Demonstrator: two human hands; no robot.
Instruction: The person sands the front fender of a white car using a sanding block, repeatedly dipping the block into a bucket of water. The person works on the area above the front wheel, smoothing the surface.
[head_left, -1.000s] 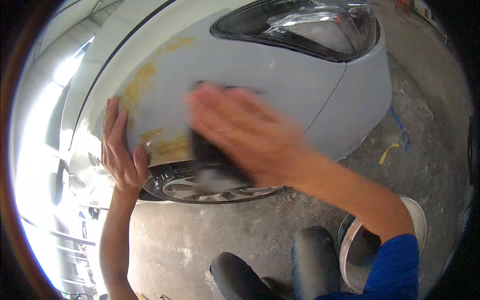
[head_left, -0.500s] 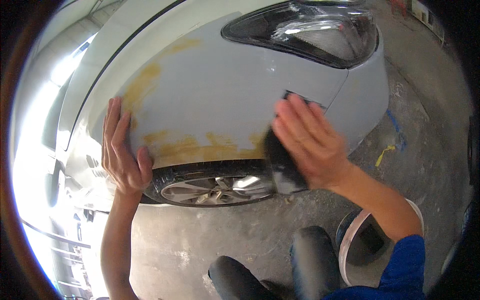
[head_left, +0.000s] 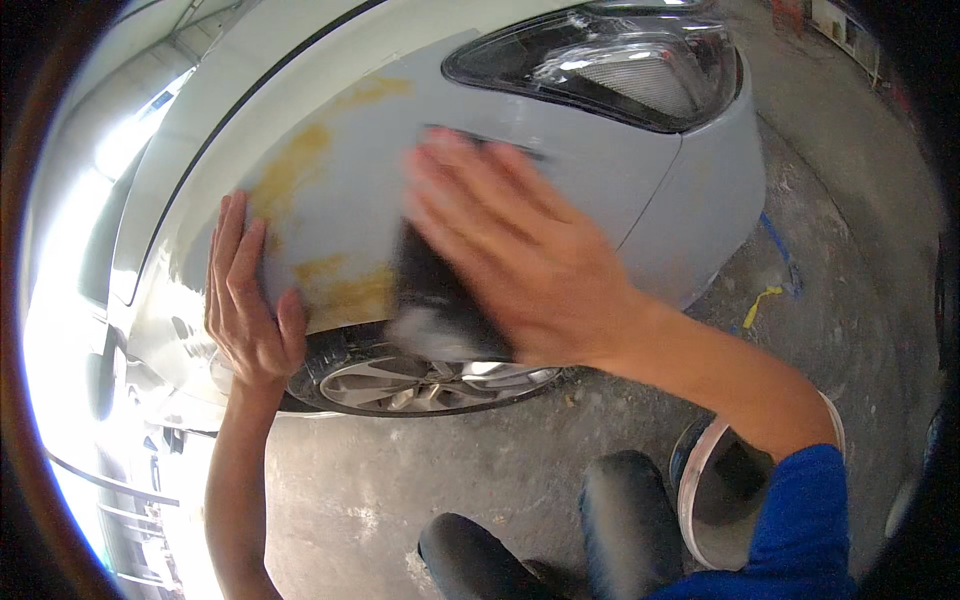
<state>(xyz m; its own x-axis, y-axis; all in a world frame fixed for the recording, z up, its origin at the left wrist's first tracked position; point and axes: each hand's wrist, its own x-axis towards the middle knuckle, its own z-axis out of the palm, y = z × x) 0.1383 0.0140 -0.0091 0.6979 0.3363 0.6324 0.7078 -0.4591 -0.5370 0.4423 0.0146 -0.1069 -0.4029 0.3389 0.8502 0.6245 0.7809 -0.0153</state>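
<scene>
My right hand (head_left: pixel 530 250) presses a dark sheet of sandpaper (head_left: pixel 440 285) against the grey-primed fender (head_left: pixel 350 190) of a pale car. The fingers lie over the sheet, blurred by motion, and its lower end hangs past the fender edge over the wheel (head_left: pixel 430 387). My left hand (head_left: pixel 245 300) rests open on the fender's left part, its palm on the panel and holding nothing. Yellow-brown patches (head_left: pixel 300 155) show through the grey primer along the upper left and above the wheel arch.
A headlight (head_left: pixel 640 75) sits at the fender's upper right, beside the grey bumper (head_left: pixel 710 190). A round bucket (head_left: pixel 690 490) with dark contents stands by my right knee (head_left: pixel 630 520). Blue and yellow tape scraps (head_left: pixel 762 305) lie on the concrete floor (head_left: pixel 370 500).
My right hand has slid left across the fender with the sandpaper, from near the bumper seam to the middle of the panel. The left hand stays in place.
</scene>
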